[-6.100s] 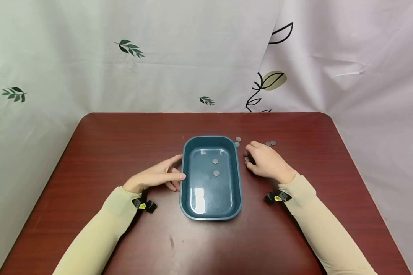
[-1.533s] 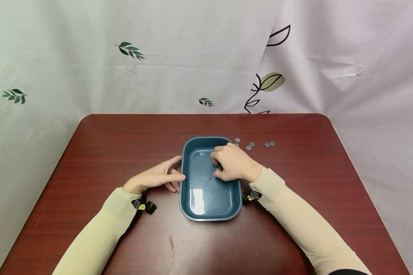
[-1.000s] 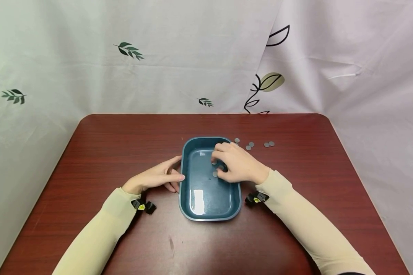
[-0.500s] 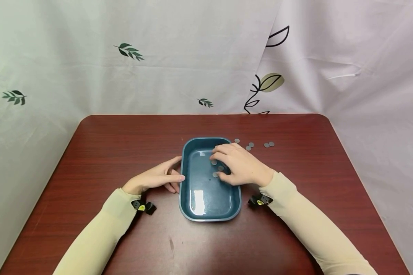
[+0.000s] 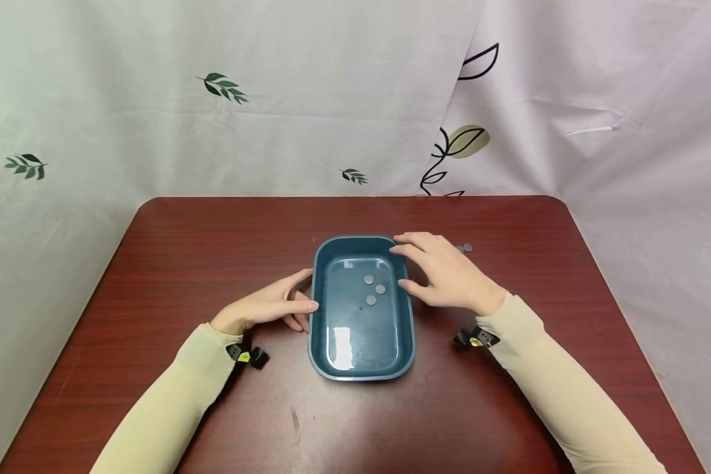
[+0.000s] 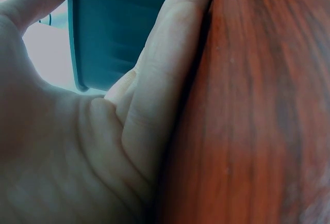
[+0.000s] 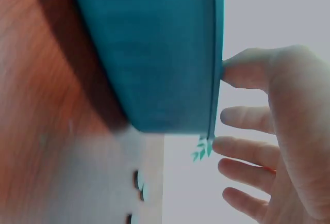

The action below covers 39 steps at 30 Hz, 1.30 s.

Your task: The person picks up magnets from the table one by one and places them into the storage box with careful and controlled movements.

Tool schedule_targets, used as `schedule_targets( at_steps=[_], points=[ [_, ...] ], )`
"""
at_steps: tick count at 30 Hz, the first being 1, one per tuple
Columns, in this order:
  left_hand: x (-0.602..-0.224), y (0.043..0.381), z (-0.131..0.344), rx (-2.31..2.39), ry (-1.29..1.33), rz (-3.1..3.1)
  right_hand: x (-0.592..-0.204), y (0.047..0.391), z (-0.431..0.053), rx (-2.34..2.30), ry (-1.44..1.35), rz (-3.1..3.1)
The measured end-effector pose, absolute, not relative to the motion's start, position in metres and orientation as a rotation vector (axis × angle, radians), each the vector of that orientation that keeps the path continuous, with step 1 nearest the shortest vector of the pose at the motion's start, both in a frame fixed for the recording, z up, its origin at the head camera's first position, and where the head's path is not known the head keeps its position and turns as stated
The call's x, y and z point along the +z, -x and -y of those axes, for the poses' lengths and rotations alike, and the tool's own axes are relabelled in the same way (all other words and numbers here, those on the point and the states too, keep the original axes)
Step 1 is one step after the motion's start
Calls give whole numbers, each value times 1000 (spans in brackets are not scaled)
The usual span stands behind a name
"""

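Observation:
A blue rectangular plastic tray (image 5: 361,378) stands on the table. Three small grey round discs (image 5: 370,300), coin-like, lie flat on its floor. My left hand (image 5: 266,304) rests at the tray's left side, thumb tip on the rim and extended fingers along the outer wall; the left wrist view shows these fingers (image 6: 162,79) low by the table. Over the tray's right rim hovers my right hand (image 5: 447,270), its fingers spread and bent slightly, holding nothing. More grey discs (image 5: 467,247) lie on the table beyond that hand, which hides some of them.
The reddish-brown wooden table (image 5: 225,230) has a pale curtain (image 5: 272,131) with leaf prints behind it. In the right wrist view, several discs (image 7: 138,179) lie near the tray's far corner. Black wrist cameras (image 5: 476,338) sit at both cuffs.
The right hand has let go of a disc inside the tray, risen and moved right to the rim. Three discs show there now, two at first. The left hand has stayed put.

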<state>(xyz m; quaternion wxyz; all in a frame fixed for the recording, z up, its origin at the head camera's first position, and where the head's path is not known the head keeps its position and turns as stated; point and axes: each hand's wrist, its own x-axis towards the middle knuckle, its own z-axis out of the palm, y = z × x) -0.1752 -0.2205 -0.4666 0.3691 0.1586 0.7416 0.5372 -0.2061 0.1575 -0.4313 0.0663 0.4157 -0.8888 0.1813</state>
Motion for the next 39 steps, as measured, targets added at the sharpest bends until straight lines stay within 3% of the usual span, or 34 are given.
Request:
schedule_targets(
  at_steps=[18, 39],
  points=[
    [-467, 176, 220, 1396, -393, -1886, -438, 229, -220, 475, -1003, 2789],
    [-465, 174, 220, 1385, -390, -1892, -452, 251, -253, 388, -833, 2992]
  ],
)
